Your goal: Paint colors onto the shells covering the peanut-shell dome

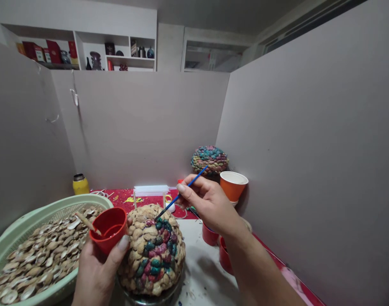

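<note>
My left hand (100, 265) is wrapped round a red cup (109, 238) with a wooden stick (87, 222) leaning in it. Between finger and thumb, my right hand (202, 197) pinches a thin blue paintbrush (178, 196). The brush's dark tip touches the upper part of a round form covered in nutshells (138, 255). Many of its shells are bare tan; a patch facing me is painted teal, pink and dark red. The form rests on a shiny round stand (152, 297), partly hidden beneath it.
A green basket (31, 211) of empty shells stands at the left. Behind are a yellow bottle (80, 185), a painted shell ball (209, 158) and an orange pot (233, 187). Red cups (225, 257) sit under my right forearm. Grey partitions (143, 119) enclose the table.
</note>
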Tool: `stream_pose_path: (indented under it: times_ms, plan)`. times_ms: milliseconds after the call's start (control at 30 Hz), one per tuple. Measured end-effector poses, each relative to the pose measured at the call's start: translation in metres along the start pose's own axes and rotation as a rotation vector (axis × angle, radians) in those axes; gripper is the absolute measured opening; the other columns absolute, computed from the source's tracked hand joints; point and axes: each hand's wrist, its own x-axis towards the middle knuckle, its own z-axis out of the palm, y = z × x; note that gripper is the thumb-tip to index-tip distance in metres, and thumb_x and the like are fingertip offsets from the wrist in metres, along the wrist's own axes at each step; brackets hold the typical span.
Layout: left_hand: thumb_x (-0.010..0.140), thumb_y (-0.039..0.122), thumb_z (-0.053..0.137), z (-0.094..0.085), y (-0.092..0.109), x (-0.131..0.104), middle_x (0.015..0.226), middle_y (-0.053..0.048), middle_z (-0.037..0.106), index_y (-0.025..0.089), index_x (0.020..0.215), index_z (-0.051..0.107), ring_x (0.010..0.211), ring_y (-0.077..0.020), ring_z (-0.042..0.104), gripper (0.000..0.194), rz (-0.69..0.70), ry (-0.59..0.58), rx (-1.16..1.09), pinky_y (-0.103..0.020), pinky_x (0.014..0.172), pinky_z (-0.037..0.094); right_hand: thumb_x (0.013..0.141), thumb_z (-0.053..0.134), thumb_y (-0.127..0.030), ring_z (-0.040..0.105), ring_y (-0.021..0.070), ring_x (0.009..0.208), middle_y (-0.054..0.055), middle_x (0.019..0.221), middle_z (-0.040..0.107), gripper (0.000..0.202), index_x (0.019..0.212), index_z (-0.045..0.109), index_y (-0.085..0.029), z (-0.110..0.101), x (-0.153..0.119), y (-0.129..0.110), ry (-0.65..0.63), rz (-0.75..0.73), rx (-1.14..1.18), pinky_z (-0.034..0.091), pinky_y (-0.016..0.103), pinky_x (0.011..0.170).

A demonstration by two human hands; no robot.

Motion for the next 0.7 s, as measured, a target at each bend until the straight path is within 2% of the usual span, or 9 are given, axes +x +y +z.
stream_pose_path:
  times_ms: [200,400,700]
  plan:
    - [0.057,0.062,0.081,0.003,0.004,-0.001,0.114,-0.015,0.073,0.013,0.115,0.061,0.108,-0.0282,0.067,0.079,-0.002,0.008,-0.001,-0.033,0.092,0.056,0.085,0.07,-0.05,0.061,0.0115,0.058,-0.002,0.063,0.061,0.035,0.075,0.057,-0.019,0.014,-0.005,0.0,0.014,-0.044,0.13,0.05,0.022,0.056]
    - [0.057,0.065,0.079,0.003,0.003,-0.001,0.112,-0.015,0.073,0.013,0.11,0.064,0.105,-0.0283,0.068,0.076,0.019,0.013,0.043,-0.034,0.092,0.056,0.084,0.071,-0.048,0.059,0.0108,0.057,-0.002,0.063,0.061,0.034,0.073,0.059,-0.018,0.025,-0.003,0.005,0.032,-0.049,0.124,0.05,0.021,0.054]
    - [0.06,0.063,0.079,0.002,0.001,-0.001,0.115,-0.016,0.073,0.013,0.111,0.063,0.107,-0.0291,0.066,0.074,0.021,0.001,0.04,-0.036,0.095,0.053,0.084,0.069,-0.053,0.058,0.011,0.053,-0.003,0.06,0.057,0.038,0.072,0.057,-0.019,0.009,-0.001,0.005,0.065,-0.042,0.018,0.049,0.022,0.053]
